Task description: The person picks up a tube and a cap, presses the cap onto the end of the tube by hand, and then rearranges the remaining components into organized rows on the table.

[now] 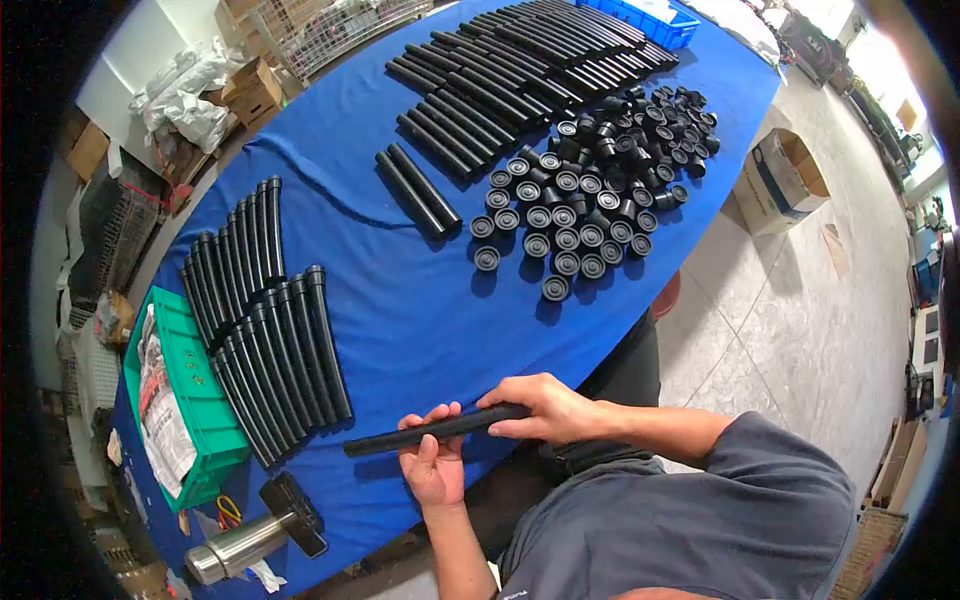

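Note:
A black tube (pixel 385 441) lies across both hands above the near edge of the blue-covered table (pixel 400 320). My left hand (pixel 437 462) supports it near its middle, palm up with the fingers curled round it. At its right end my right hand (pixel 540 408) grips it, thumb below and fingers above. Capped black tubes (pixel 280 350) lie in two rows at the left. Loose black caps (pixel 567 237) are spread at the right of the table. Two plain tubes (pixel 418 190) lie apart from the larger tube pile (pixel 500 90).
A green crate (pixel 205 405) with a white bag stands at the left edge. Near it are a steel cylinder with a black head (pixel 245 545) and a pair of pliers (pixel 229 512). A blue bin (pixel 680 30) sits at the far end; a cardboard box (pixel 780 185) is on the floor.

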Available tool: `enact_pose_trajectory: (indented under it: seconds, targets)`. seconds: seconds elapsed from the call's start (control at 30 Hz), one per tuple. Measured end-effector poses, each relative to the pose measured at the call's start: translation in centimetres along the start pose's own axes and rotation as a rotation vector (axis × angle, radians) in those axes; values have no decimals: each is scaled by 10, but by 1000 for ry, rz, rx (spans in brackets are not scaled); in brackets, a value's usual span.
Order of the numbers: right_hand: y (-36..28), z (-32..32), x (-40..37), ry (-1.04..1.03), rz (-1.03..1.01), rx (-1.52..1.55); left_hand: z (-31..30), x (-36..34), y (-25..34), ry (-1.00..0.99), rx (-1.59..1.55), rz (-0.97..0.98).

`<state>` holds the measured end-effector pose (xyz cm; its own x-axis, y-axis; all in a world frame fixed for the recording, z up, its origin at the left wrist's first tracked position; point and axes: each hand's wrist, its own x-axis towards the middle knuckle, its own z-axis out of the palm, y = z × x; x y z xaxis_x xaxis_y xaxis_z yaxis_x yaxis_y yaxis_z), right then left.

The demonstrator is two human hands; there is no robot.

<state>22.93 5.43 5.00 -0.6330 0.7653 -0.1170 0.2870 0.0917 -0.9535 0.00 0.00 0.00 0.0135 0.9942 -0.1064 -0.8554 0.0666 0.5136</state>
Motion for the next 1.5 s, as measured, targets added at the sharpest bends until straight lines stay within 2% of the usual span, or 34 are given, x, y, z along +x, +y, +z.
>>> enact_pose_trajectory:
  seconds: [0.07, 0.17, 0.2, 0.23, 0.3, 0.4, 0.5, 0.53, 0.57, 0.63, 0.73, 0.83, 0.87, 0.97, 1.0, 1.1, 1.13, 1.27, 1.37, 1.4, 1.5]
  targets:
    - [18, 14, 0, 257, -478, -394, 4, 0, 2, 36, -23, -12]
    - [9, 15, -1, 284, -416, -203, 0, -3, 1, 15, -42, -4]
    - [-1, 6, -3, 188, -247, -71, -1, -2, -1, 9, -37, -5]
    - [-24, -9, -4, -44, 247, 297, -1, -1, -2, 4, -33, -7]
    - [-9, -2, -5, 110, 18, 154, 1, -2, -2, 24, -20, -15]
    - [7, 14, 3, 372, -575, -392, 5, -1, 1, 62, -21, -12]
    - [-4, 9, -2, 258, -271, -66, 0, -2, 1, 40, -36, -3]
    - [-25, -4, -3, 36, 239, 324, 1, -2, 0, 38, -29, 0]
    - [-18, -6, 0, -10, 354, 457, 2, -2, 0, 35, -21, 3]
    - [12, 10, 7, 367, -404, -97, 5, 0, 0, 54, -29, -8]
    - [13, 19, 7, 447, -618, -361, 0, -3, 2, 55, -49, -14]
    - [-8, 3, -5, 124, -18, 142, 1, -2, 1, 26, -44, 4]
    - [-21, -7, -3, -17, 309, 357, 3, -1, 0, 12, -37, 16]
    - [17, 9, -2, 274, -433, -175, 2, 0, 0, 55, -20, -11]
    - [14, 11, 1, 296, -515, -276, 1, 0, 0, 33, -36, -4]
    - [-1, 2, -4, 185, -235, -45, -1, 1, -1, -5, -66, 9]
    - [-17, -8, -6, 55, 45, 117, -1, 0, -1, -2, -64, 16]
    - [5, 4, -6, 217, -336, -176, 1, 0, 0, 41, -62, -4]
    - [1, 6, -6, 249, -378, -144, -3, 0, -1, 19, -86, 0]
    - [-11, 0, -8, 167, -166, 16, -4, 0, -1, 21, -76, 1]
    - [-18, -8, -6, -19, 235, 348, -2, 0, -1, 31, -24, 3]
